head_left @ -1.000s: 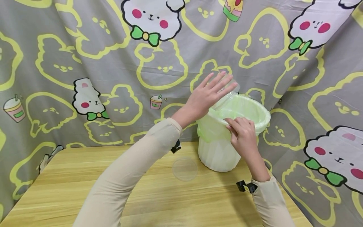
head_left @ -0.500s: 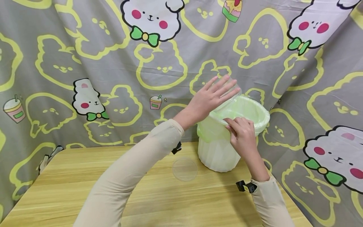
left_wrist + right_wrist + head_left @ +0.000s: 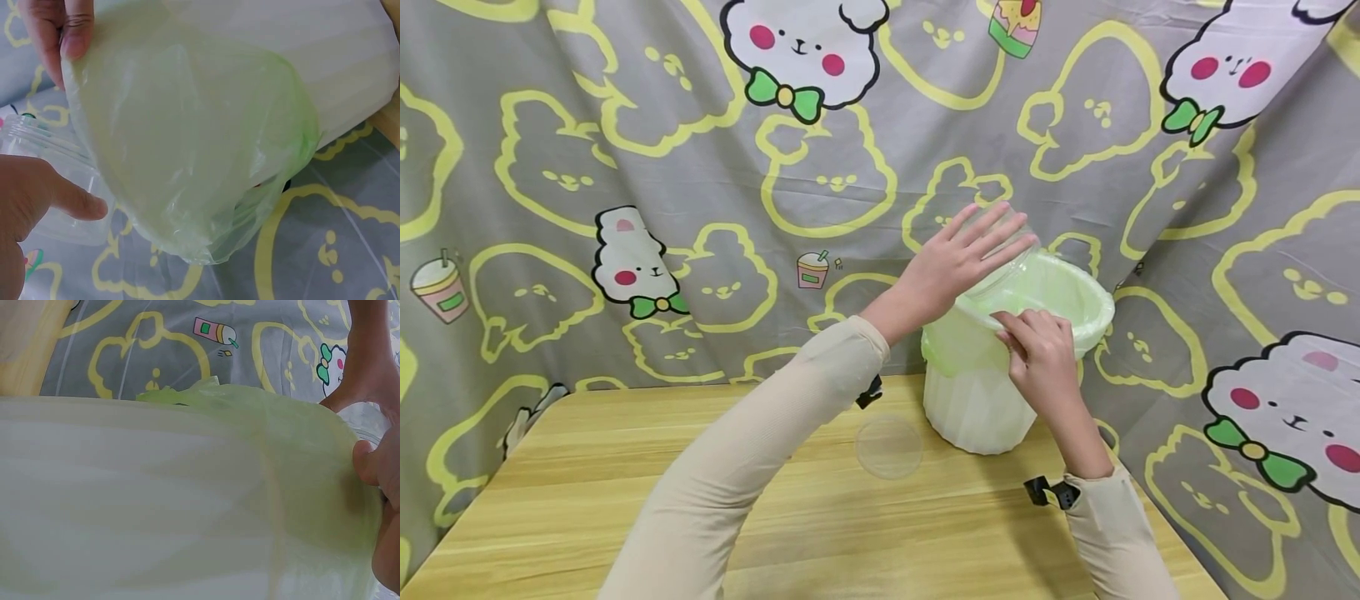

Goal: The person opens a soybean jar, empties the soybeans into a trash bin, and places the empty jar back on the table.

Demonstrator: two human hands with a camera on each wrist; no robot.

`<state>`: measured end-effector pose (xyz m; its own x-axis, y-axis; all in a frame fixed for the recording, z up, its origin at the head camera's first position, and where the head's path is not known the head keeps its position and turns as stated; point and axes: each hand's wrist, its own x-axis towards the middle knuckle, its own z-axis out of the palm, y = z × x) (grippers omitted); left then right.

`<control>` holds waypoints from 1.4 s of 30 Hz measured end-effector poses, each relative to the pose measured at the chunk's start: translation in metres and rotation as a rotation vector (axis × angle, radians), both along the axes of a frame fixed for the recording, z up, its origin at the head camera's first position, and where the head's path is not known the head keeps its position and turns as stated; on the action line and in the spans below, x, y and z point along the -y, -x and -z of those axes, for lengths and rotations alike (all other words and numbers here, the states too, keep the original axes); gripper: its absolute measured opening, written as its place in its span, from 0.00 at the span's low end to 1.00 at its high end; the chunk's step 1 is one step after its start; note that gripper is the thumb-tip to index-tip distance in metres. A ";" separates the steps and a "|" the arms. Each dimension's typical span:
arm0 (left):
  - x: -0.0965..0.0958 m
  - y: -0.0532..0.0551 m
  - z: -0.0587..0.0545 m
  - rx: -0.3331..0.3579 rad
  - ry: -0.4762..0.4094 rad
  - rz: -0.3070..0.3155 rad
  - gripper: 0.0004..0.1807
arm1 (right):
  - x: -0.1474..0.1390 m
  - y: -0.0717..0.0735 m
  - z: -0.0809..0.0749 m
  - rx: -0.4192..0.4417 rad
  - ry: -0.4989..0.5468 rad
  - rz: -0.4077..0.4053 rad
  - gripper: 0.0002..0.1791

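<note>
A clear plastic container (image 3: 1009,273) is tipped over the mouth of a white trash bin (image 3: 973,408). My left hand (image 3: 946,268) grips this container with its fingers spread across the outside; in the left wrist view the thumb (image 3: 81,203) lies against its wall. A pale green trash bag (image 3: 1075,293) lines the bin and folds over its rim. At the near rim, my right hand (image 3: 1043,350) pinches the bag's edge, with the thumb (image 3: 364,462) visible in the right wrist view. Whether anything is in the container cannot be made out.
A clear round lid (image 3: 889,447) lies flat on the wooden table (image 3: 805,533), left of the bin. Behind and to the right hangs a grey patterned curtain (image 3: 700,183), close to the bin. Black straps with small cameras (image 3: 1051,493) sit on both wrists.
My left hand has shifted slightly right and down with the clear container, mostly in the first half second. The right hand and the bin stay where they were.
</note>
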<state>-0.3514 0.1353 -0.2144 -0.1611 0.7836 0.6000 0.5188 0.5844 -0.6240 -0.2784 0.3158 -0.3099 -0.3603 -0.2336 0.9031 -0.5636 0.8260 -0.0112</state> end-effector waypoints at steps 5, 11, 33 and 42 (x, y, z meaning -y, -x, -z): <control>0.000 0.002 -0.003 0.032 -0.051 0.003 0.45 | 0.000 0.000 0.000 0.001 0.003 0.001 0.06; 0.001 0.002 -0.005 0.060 -0.110 -0.012 0.46 | -0.001 0.001 0.001 -0.005 0.004 -0.007 0.06; -0.002 -0.001 -0.003 -0.019 -0.146 -0.043 0.43 | 0.001 0.000 0.000 0.006 0.003 0.003 0.06; 0.001 -0.010 -0.008 0.051 -0.145 0.006 0.43 | 0.003 -0.001 0.000 -0.006 0.002 0.001 0.06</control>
